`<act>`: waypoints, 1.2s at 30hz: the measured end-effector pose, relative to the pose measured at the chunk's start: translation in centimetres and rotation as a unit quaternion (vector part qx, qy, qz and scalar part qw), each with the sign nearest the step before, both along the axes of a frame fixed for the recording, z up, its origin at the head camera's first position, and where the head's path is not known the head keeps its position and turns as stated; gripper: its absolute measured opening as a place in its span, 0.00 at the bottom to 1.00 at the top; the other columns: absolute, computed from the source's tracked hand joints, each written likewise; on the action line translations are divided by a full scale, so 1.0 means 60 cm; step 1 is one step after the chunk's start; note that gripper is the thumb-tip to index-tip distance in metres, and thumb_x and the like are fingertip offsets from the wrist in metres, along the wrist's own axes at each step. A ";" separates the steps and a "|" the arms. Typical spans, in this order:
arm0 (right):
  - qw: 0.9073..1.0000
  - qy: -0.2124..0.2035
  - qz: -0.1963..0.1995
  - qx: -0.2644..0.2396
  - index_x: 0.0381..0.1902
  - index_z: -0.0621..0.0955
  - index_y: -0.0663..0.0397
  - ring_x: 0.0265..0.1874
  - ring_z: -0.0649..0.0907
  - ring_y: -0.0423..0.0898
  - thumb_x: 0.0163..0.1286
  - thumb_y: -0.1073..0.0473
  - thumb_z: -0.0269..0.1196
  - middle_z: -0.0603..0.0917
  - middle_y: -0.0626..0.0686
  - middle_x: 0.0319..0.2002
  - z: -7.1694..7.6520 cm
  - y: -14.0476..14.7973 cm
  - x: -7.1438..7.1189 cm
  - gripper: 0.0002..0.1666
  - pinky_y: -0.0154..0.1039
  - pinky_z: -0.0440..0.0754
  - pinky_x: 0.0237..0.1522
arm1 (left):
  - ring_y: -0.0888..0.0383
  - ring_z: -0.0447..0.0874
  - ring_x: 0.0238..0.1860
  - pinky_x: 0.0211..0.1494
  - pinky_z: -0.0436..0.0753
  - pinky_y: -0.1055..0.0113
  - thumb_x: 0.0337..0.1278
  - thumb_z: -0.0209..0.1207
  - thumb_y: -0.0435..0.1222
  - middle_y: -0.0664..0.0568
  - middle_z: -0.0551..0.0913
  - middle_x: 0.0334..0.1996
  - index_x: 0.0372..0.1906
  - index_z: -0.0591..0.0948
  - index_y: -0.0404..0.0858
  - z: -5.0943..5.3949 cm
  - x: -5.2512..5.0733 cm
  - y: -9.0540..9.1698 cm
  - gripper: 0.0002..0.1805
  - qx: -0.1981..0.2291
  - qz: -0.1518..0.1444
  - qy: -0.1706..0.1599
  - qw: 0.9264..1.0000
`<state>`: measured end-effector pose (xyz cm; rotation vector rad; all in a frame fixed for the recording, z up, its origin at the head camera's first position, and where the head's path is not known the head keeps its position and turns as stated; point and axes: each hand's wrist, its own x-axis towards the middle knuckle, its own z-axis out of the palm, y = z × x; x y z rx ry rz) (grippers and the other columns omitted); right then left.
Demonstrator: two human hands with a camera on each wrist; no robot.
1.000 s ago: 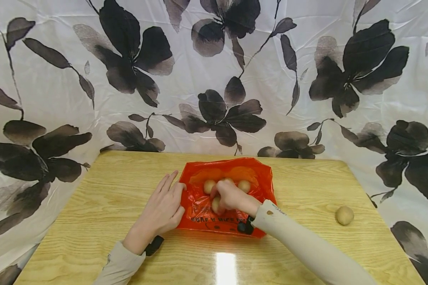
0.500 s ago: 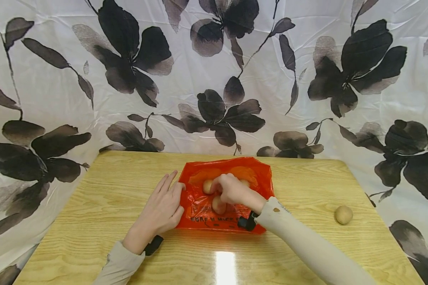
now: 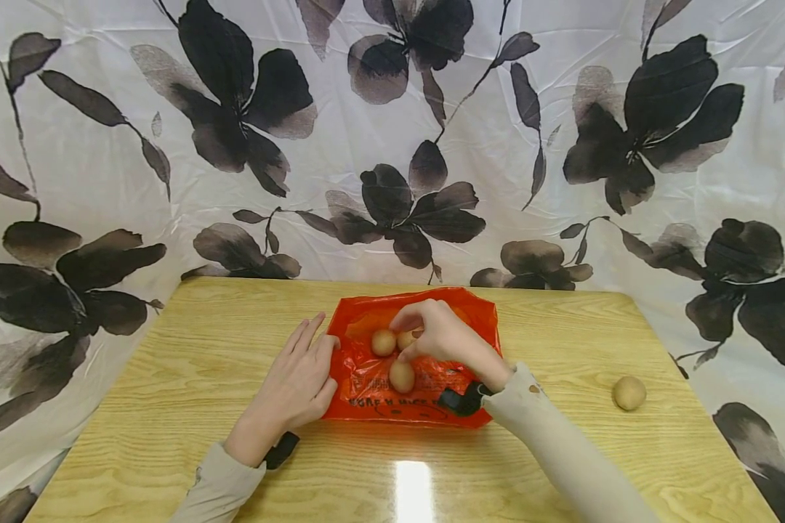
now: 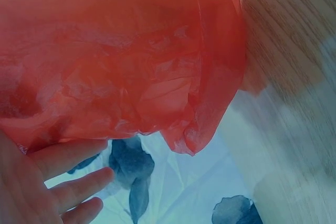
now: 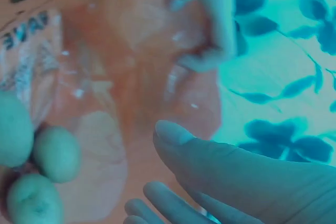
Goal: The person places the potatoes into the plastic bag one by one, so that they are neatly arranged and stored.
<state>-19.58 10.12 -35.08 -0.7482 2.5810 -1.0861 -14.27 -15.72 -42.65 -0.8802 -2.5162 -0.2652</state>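
A red plastic bag [image 3: 366, 407] lies mouth up on the table, with several round tan potato-like things inside. Three show: one at the left [image 3: 383, 342], one beside it [image 3: 405, 339], one at the front [image 3: 402, 376]. The left hand [image 3: 301, 370] holds the bag's left edge; in the right wrist view its thumb and a finger [image 5: 205, 59] curl over the plastic. Its other fingers [image 4: 84, 187] stretch out past the edge. My right hand [image 3: 441, 334] hovers over the bag's right half, thumb and fingers parted, nothing between them. Part of the bag's inside is hidden behind it.
One more tan potato-like thing [image 3: 629, 393] sits alone on the right of the wooden table [image 3: 190, 349]. A white cloth with dark flowers [image 3: 340, 145] hangs behind the table's far edge. Black wrist cameras [image 3: 281, 450] sit at the wrists.
The right hand has let go of the front potato-like thing, which stays in the bag, and has moved up and to the right. The left hand has stayed in place.
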 end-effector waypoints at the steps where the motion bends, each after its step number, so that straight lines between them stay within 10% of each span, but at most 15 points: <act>1: 1.000 -0.001 -0.004 -0.009 0.44 0.86 0.56 0.44 0.85 0.48 0.46 0.68 0.76 0.87 0.50 0.43 0.003 0.004 0.001 0.24 0.48 0.83 0.50 | 0.34 0.62 0.70 0.73 0.58 0.43 0.45 0.45 0.35 0.40 0.78 0.40 0.42 0.73 0.30 0.000 0.000 0.000 0.18 0.000 0.000 0.000 1.000; 16: 0.984 -0.023 -0.053 -0.166 0.48 0.85 0.57 0.51 0.84 0.51 0.52 0.69 0.74 0.85 0.55 0.48 0.014 0.065 0.013 0.23 0.49 0.80 0.57 | 0.34 0.62 0.70 0.73 0.58 0.43 0.46 0.45 0.35 0.41 0.79 0.40 0.43 0.73 0.30 -0.002 -0.001 0.001 0.18 -0.003 0.002 -0.003 1.000; 36: 0.930 0.115 -0.048 -0.345 0.51 0.82 0.70 0.51 0.84 0.50 0.59 0.75 0.67 0.84 0.62 0.51 0.005 0.184 0.030 0.20 0.40 0.80 0.57 | 0.34 0.61 0.71 0.74 0.57 0.44 0.47 0.46 0.35 0.41 0.80 0.38 0.43 0.72 0.31 0.001 0.003 0.003 0.18 -0.004 0.011 -0.008 1.000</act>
